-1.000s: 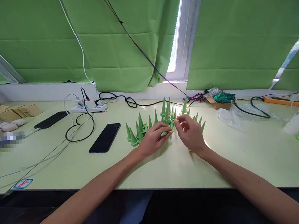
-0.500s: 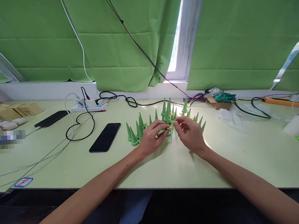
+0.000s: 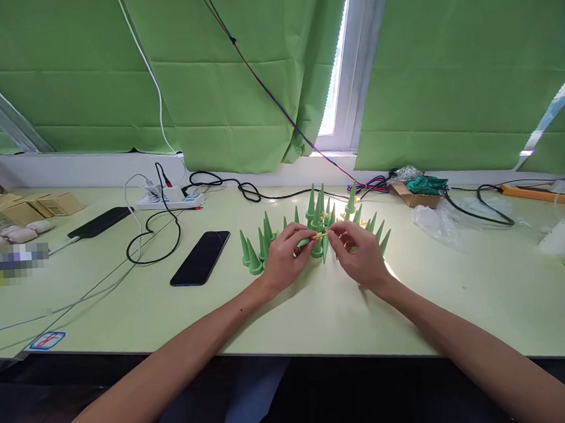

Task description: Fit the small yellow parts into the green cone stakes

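Green pointed cones [image 3: 253, 259] stand in a cluster on the table, several with small yellow parts about them. In front of the cluster, my left hand [image 3: 285, 259] pinches a green cone [image 3: 304, 242] lying sideways, with a small yellow piece [image 3: 320, 235] at its end. My right hand [image 3: 363, 252] is closed with thumb and forefinger at the other end of that yellow piece. The fingertips of both hands are close together. Whether the right fingers hold a separate part is too small to tell. Some cones are hidden behind the hands.
A black phone [image 3: 200, 258] lies left of the cones, and a second dark device [image 3: 100, 222] is farther left. Cables run from a power strip [image 3: 169, 201] along the back. At the back right are a small cardboard box [image 3: 413, 197] and clear plastic bags [image 3: 436, 224].
The yellow piece at my left fingertips has come up level and now meets my right fingertips. My right hand has barely moved. The whole view has shifted slightly.
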A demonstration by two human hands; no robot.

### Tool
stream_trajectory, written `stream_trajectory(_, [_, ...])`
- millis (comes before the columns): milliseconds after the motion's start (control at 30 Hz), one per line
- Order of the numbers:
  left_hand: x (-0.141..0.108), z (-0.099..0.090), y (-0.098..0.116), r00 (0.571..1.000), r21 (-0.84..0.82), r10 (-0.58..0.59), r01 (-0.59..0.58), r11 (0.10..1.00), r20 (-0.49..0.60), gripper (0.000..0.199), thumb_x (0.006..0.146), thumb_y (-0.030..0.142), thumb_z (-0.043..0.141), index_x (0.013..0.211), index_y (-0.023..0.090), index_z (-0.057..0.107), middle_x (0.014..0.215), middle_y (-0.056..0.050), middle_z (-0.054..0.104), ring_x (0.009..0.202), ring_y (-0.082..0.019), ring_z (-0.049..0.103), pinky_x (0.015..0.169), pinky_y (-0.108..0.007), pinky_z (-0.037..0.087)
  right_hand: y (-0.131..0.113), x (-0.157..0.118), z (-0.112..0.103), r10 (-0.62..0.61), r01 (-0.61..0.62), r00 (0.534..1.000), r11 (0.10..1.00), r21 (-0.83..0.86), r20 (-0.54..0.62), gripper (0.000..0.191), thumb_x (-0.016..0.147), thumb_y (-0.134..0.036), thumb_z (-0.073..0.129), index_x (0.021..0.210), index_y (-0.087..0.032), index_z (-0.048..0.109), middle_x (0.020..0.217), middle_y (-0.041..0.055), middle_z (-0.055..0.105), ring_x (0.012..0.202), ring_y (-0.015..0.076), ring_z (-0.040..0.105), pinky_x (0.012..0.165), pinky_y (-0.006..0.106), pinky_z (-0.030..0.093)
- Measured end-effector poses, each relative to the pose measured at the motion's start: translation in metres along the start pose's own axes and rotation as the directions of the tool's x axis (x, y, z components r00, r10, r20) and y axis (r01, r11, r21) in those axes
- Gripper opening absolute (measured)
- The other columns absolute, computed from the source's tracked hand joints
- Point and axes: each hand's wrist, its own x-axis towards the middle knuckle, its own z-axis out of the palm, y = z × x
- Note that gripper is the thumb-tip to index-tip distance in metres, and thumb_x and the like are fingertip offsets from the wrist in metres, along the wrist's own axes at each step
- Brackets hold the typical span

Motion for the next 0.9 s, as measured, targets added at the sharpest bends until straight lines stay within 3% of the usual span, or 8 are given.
stream_trajectory(733, [-0.0016, 0.0025, -0.0008, 0.999, 0.001, 0.016, -0.016, 1.000, 0.039, 0.011, 0.093, 0.022, 0.057, 0.097, 0.019, 0.067, 0.091, -0.005, 0.060, 0.066, -0.008, 0.056, 0.050, -0.017, 0.047, 0.0032, -0.0020, 0.0013, 0.033, -0.038, 0.989, 0.999, 0.033, 0.141, 0.020, 0.096, -0.036, 0.052, 0.093, -0.019, 0.062, 0.086, 0.0052, 0.068, 0.059, 0.0131, 0.058, 0.051, 0.027, 0.049])
stream_trajectory(900, [-0.0013, 0.0021, 0.0010, 0.998, -0.011, 0.019, -0.018, 1.000, 0.057, 0.011, 0.093, 0.020, 0.057, 0.097, 0.018, 0.067, 0.092, -0.005, 0.061, 0.071, -0.009, 0.058, 0.052, -0.017, 0.049, 0.0039, -0.0022, 0.0017, 0.050, -0.059, 0.985, 0.997, 0.051, 0.166, 0.020, 0.097, -0.036, 0.051, 0.092, -0.019, 0.062, 0.082, 0.0042, 0.066, 0.057, 0.0126, 0.058, 0.051, 0.027, 0.048])
